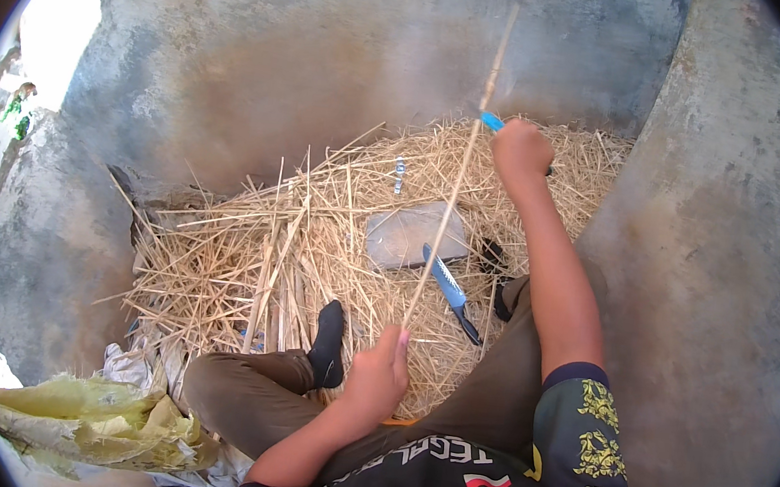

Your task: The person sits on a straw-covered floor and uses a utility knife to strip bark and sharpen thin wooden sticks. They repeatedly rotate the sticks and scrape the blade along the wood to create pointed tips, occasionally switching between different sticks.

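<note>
I sit cross-legged on a bed of straw. My left hand, near my knee, grips the lower end of a long thin cane stalk that runs up and away toward the wall. My right hand is stretched forward, closed around a small tool with a blue handle, held against the upper part of the stalk. A second knife with a blue blade and black handle lies loose on the straw in front of my right leg.
A flat grey stone slab lies in the straw beside the knife. Curved concrete walls close in behind and on the right. Crumpled yellow and white sacking lies at lower left. A small pale bottle lies in the straw.
</note>
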The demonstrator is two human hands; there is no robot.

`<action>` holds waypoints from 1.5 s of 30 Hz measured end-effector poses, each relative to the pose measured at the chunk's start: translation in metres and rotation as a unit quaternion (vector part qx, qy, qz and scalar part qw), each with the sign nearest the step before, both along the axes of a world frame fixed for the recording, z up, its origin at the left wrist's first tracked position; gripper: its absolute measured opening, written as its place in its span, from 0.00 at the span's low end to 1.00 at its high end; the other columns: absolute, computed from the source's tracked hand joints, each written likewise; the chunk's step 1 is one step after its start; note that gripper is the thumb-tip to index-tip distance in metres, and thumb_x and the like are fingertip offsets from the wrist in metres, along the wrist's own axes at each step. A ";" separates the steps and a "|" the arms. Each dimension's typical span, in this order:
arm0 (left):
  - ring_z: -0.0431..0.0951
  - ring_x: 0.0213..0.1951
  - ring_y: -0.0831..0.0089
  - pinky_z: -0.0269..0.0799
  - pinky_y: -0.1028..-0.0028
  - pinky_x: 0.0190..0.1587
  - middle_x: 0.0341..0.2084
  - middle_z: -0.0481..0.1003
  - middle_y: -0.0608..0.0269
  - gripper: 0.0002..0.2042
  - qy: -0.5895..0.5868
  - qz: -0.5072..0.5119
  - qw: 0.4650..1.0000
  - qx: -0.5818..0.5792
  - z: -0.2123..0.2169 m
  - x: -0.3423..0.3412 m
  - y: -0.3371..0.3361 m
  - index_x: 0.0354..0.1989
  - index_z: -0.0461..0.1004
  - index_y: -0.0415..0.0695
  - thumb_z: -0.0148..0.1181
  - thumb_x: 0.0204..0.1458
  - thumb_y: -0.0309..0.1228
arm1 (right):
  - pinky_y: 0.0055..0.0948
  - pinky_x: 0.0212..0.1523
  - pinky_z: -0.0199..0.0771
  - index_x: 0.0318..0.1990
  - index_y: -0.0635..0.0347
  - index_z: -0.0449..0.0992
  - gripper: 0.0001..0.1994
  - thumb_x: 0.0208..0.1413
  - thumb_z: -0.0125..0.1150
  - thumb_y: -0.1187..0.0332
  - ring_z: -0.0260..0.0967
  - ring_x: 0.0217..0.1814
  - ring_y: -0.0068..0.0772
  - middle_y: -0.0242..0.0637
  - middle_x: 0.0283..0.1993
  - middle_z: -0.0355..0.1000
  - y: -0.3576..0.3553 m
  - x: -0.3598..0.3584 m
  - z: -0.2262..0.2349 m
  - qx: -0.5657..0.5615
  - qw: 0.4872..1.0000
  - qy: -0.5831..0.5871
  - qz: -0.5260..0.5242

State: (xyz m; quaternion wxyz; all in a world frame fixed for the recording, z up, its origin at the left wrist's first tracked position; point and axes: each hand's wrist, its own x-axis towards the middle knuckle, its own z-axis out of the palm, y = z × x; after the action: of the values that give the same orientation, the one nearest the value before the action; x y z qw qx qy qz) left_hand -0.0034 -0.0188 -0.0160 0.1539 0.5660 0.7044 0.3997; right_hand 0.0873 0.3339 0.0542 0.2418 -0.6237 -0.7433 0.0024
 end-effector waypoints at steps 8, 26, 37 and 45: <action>0.65 0.13 0.70 0.58 0.70 0.18 0.12 0.64 0.61 0.13 -0.159 -0.065 0.984 -0.036 0.007 -0.012 0.003 0.34 0.66 0.41 0.47 0.69 0.36 | 0.40 0.32 0.77 0.34 0.61 0.84 0.13 0.59 0.58 0.61 0.78 0.28 0.44 0.45 0.27 0.78 0.021 0.030 -0.003 -0.119 0.959 0.234 0.109; 0.62 0.15 0.77 0.58 0.69 0.20 0.12 0.62 0.62 0.14 -0.180 -0.005 0.983 -0.030 -0.002 -0.018 -0.007 0.31 0.66 0.40 0.48 0.69 0.35 | 0.39 0.24 0.74 0.30 0.62 0.81 0.13 0.58 0.59 0.62 0.72 0.19 0.40 0.42 0.18 0.72 -0.039 -0.026 -0.010 -0.002 0.981 0.058 0.184; 0.63 0.17 0.84 0.60 0.74 0.20 0.13 0.65 0.69 0.17 -0.281 -0.044 0.956 -0.067 0.005 -0.022 -0.001 0.29 0.64 0.41 0.45 0.70 0.38 | 0.39 0.35 0.78 0.38 0.51 0.85 0.11 0.56 0.60 0.59 0.77 0.29 0.41 0.41 0.28 0.78 -0.043 0.009 -0.002 0.045 0.961 -0.001 0.271; 0.65 0.19 0.85 0.62 0.79 0.22 0.15 0.66 0.72 0.18 -0.187 -0.148 0.968 -0.077 0.018 -0.001 -0.017 0.27 0.65 0.42 0.46 0.70 0.39 | 0.43 0.39 0.78 0.42 0.63 0.82 0.17 0.56 0.57 0.59 0.79 0.35 0.44 0.46 0.34 0.79 0.033 0.036 -0.010 -0.084 0.983 0.154 0.048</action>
State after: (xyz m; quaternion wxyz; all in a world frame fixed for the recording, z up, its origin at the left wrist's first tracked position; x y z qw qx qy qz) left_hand -0.0041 -0.0362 0.0023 0.3832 0.5658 0.6001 0.4159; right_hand 0.1235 0.3670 0.0445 0.2993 -0.5976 -0.7236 0.1726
